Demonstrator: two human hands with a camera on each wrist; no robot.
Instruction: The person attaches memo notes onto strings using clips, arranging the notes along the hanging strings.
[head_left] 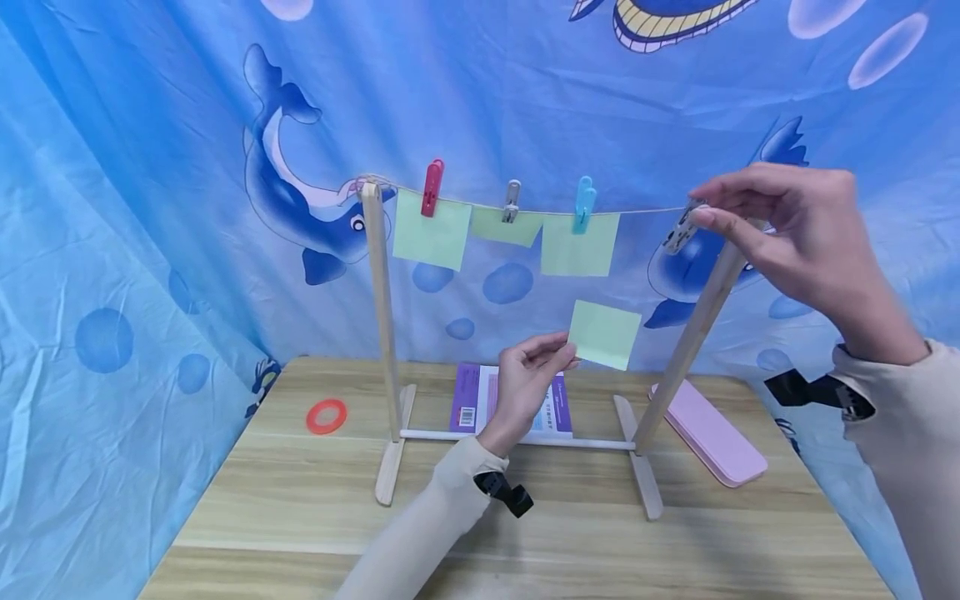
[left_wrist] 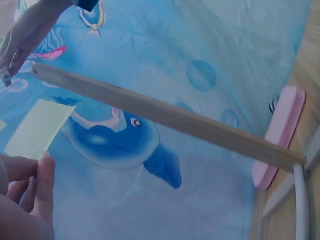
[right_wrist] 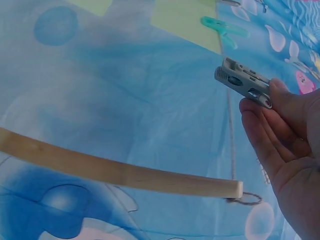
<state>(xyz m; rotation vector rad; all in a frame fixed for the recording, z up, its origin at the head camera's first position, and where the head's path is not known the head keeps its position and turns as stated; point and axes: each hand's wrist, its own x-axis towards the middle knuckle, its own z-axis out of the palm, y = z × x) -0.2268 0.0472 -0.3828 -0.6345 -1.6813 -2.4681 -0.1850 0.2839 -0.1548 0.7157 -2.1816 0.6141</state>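
Observation:
My left hand pinches a pale green paper square by its left edge, below the string. In the left wrist view that paper stands up from the thumb and fingertip. Up at the right end of the string, my right hand pinches a grey clothespin between thumb and fingers. The right wrist view shows the clothespin overlapping the string. Other green papers hang along the line under a red clothespin, a grey clothespin and a blue clothespin.
A wooden frame with a left post and right post holds the string. On the table lie an orange ring, a purple and white book and a pink case. A blue sea-pattern curtain hangs behind.

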